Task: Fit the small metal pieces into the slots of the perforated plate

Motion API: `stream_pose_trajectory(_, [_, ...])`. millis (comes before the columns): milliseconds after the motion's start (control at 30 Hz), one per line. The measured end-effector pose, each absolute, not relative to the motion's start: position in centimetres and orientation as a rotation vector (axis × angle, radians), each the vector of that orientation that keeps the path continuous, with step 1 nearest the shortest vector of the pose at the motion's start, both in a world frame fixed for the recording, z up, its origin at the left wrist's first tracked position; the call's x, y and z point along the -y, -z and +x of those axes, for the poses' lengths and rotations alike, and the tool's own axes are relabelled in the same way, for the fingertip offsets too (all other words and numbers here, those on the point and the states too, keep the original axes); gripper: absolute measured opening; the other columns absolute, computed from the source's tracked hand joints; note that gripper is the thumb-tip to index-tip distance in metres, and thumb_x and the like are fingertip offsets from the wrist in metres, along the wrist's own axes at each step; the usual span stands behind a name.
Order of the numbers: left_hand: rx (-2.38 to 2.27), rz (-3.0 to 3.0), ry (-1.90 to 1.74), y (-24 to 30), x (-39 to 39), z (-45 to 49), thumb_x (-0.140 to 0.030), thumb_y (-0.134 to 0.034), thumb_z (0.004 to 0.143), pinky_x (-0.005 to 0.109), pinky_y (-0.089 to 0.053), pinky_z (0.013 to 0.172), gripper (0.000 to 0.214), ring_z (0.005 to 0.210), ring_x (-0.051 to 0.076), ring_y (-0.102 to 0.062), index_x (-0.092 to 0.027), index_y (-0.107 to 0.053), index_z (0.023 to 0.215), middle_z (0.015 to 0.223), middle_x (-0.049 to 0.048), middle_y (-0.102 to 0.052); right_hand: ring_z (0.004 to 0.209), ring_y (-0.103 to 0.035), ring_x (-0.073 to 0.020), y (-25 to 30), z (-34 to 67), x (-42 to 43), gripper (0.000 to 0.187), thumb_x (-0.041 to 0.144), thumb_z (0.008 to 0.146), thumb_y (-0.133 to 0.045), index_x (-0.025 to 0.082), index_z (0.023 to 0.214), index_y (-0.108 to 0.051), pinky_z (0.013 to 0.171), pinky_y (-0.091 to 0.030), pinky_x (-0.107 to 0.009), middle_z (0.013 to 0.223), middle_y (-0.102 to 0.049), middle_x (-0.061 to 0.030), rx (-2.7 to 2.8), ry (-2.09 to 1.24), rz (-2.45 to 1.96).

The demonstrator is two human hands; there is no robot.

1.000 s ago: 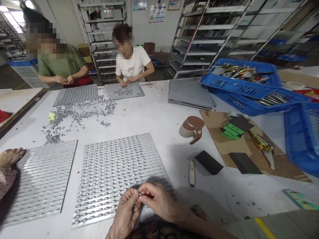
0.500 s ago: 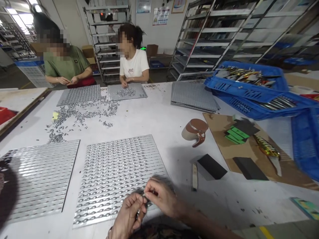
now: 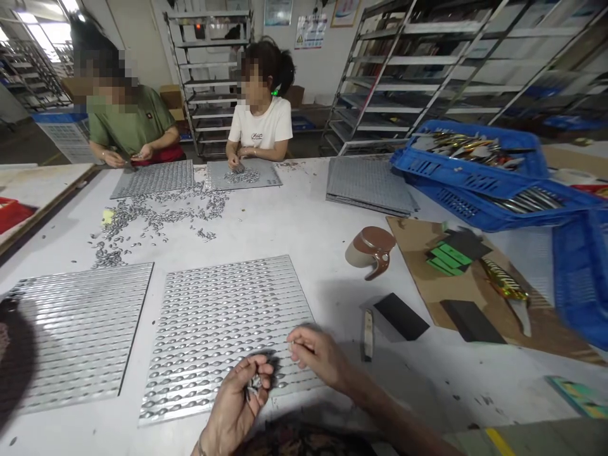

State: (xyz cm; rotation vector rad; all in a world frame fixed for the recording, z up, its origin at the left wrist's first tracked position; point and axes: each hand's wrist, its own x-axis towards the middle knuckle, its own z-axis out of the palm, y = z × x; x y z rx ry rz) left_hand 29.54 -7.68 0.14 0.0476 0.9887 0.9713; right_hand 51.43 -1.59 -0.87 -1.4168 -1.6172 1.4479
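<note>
My left hand (image 3: 236, 396) is cupped, palm up, over the near edge of a grey ridged board (image 3: 295, 303). Several small silver oval pieces (image 3: 255, 384) lie in its curled fingers. To its right, my right hand (image 3: 319, 356) hovers over the board's right side, thumb and forefinger pinched together; whatever is between the fingertips is too small to make out. Rows of the same silver ovals (image 3: 209, 323) cover most of the board, thinning toward its right side.
Another ridged board (image 3: 85, 335) lies to the left. Loose silver pieces (image 3: 161, 218) are scattered beyond. Two people sit across the table. On the right are a brown mug-like object (image 3: 375, 239), a cutter knife (image 3: 368, 335), black blocks (image 3: 401, 315) and blue baskets (image 3: 468, 171) holding fishing lures.
My hands have parted: the right moved away from the left, up and to the right over the board. The left hand's fingers have loosened, showing the silver pieces.
</note>
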Motion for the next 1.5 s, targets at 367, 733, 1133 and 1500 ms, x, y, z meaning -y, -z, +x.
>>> stream_pose_trajectory(367, [-0.985,0.301,-0.887,-0.3,8.3,29.7,-0.054,-0.099,0.064,0.019,-0.022,0.042,0.052,0.048,0.005,-0.042,-0.019,-0.062,0.076,0.078,0.0039,-0.076,0.062,-0.067,-0.0181,4.2,49.0,-1.8,0.02,0.027,0.089,-0.055,0.022,0.077,-0.07,0.057,-0.05,-0.025,0.066,-0.072,-0.0006,1.72,-1.171,-1.549])
stream_pose_trajectory(733, [-1.075,0.159,-0.878,0.1,8.0,29.4,-0.05,-0.107,0.049,0.011,-0.034,0.049,0.056,0.054,0.002,-0.05,-0.013,-0.084,0.085,0.067,0.0002,-0.067,0.066,-0.066,-0.0203,3.3,49.3,-2.1,0.004,0.024,0.086,-0.062,0.025,0.089,-0.06,0.064,-0.049,-0.029,0.069,-0.068,0.0013,1.788,-0.954,-1.561])
stream_pose_trajectory(1133, [-0.972,0.277,-0.946,-1.1,8.0,30.4,-0.045,-0.102,0.061,0.015,-0.022,0.043,0.046,0.045,0.0,-0.038,-0.016,-0.068,0.069,0.067,-0.0011,-0.069,0.078,-0.071,-0.0187,-0.7,48.2,4.8,0.009,0.026,0.089,-0.061,0.025,0.087,-0.071,0.068,-0.053,-0.026,0.086,-0.077,-0.0015,1.777,-1.479,-1.274])
stream_pose_trajectory(1500, [-1.126,0.087,-0.92,-0.2,7.8,30.0,-0.041,-0.11,0.039,0.01,-0.037,0.049,0.057,0.053,0.002,-0.053,-0.014,-0.085,0.082,0.065,0.0018,-0.071,0.064,-0.068,-0.0203,2.1,51.2,0.9,0.017,0.04,0.093,-0.055,0.025,0.085,-0.06,0.062,-0.054,-0.03,0.072,-0.07,-0.0008,1.679,-1.353,-1.462])
